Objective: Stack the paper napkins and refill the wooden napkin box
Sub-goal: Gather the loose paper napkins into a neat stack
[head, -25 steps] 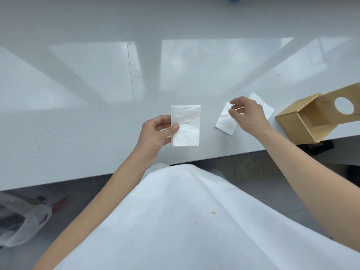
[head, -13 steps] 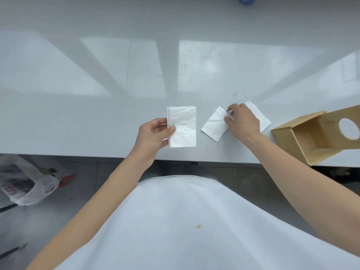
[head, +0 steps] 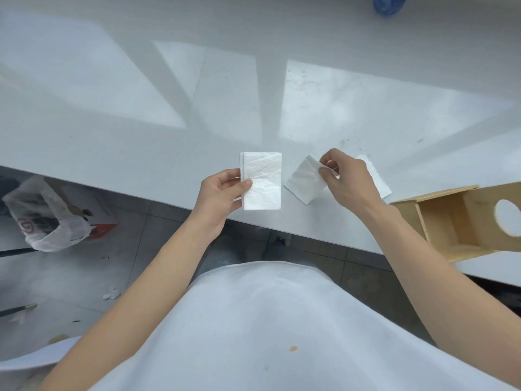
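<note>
My left hand (head: 219,194) pinches the left edge of a small stack of folded white napkins (head: 262,180), held flat just above the white table near its front edge. To its right, my right hand (head: 348,180) pinches one folded napkin (head: 306,180) by its upper corner, lifted slightly off the table. Another napkin (head: 379,179) lies flat on the table, partly hidden behind my right hand. The wooden napkin box (head: 462,221) lies on its side at the right, its open end facing me, with a round hole in its right face.
The white table (head: 141,122) spreads far ahead and to both sides. A blue object (head: 387,4) sits at the far edge. On the floor at the left lie a white plastic bag (head: 45,218) and a red carton (head: 98,230).
My right hand has picked the single napkin up from the table and shifted it a little left toward the stack. The left hand keeps hold of the stack.
</note>
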